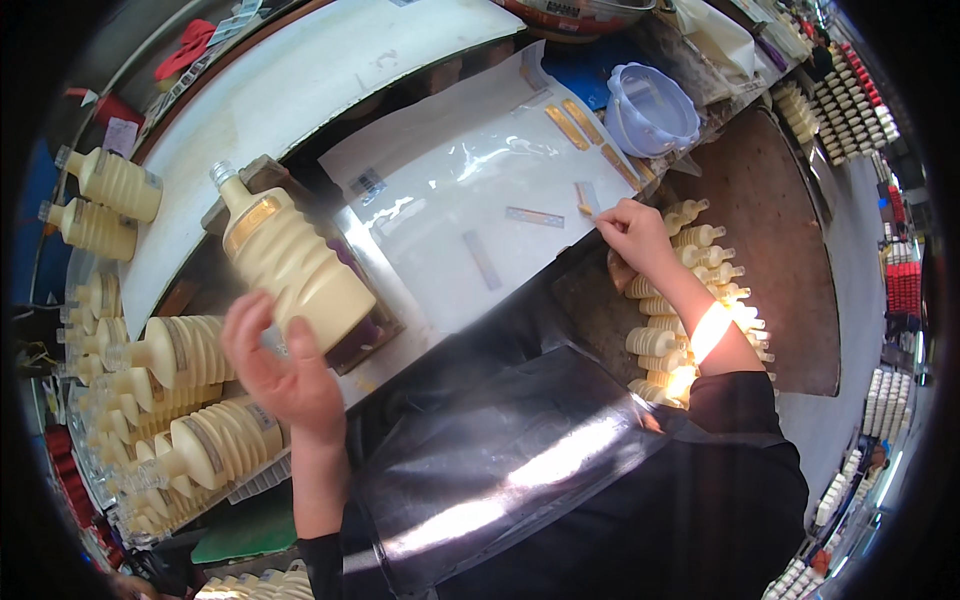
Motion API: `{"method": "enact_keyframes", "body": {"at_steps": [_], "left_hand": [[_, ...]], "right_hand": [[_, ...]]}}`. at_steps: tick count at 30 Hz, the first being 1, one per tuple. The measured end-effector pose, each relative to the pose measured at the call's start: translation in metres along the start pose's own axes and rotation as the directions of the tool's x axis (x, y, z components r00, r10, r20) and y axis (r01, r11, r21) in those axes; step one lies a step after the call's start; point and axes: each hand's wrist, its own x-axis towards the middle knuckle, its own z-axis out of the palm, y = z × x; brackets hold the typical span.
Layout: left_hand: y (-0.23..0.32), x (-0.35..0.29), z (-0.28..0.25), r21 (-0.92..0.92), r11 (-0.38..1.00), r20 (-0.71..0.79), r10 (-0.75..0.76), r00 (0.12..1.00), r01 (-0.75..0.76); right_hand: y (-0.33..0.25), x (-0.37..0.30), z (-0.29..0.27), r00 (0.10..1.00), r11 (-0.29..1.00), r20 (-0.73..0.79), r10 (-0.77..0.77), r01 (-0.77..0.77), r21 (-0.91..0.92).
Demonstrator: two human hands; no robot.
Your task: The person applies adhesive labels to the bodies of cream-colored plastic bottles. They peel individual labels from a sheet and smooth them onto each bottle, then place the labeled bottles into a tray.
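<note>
A large cream ribbed bottle (300, 265) lies tilted on a dark holder at the left centre, its clear neck pointing up and left. A gold label band runs round its shoulder. Just below its base is my left hand (280, 355), fingers spread and slightly blurred; whether it touches the bottle I cannot tell. My right hand (640, 235) is closed in a pinch at the near right edge of a clear plastic sheet (430, 190). At its fingertips shows a small clear strip with a gold bit (586, 198). Other clear strips (534, 217) lie on the sheet.
Gold label strips (567, 127) lie at the sheet's far right, beside a pale blue plastic basket (652, 110). Many cream bottles (190, 350) crowd the left, and smaller ones (660, 340) stand under my right forearm. A white board (250, 110) curves along the back.
</note>
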Motion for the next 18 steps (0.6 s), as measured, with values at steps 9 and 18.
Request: {"method": "enact_keyframes", "body": {"at_steps": [9,18], "left_hand": [[0.038,0.021,0.057,0.188,0.943,0.284,0.217,0.934,-0.276],[0.019,0.006,0.014,0.324,0.937,0.104,0.104,0.989,-0.132]], "right_hand": [[-0.168,0.033,0.001,0.813,0.478,0.579,0.065,-0.535,0.697],[-0.248,0.031,0.035,0.747,0.552,0.616,-0.251,-0.412,0.725]]}}
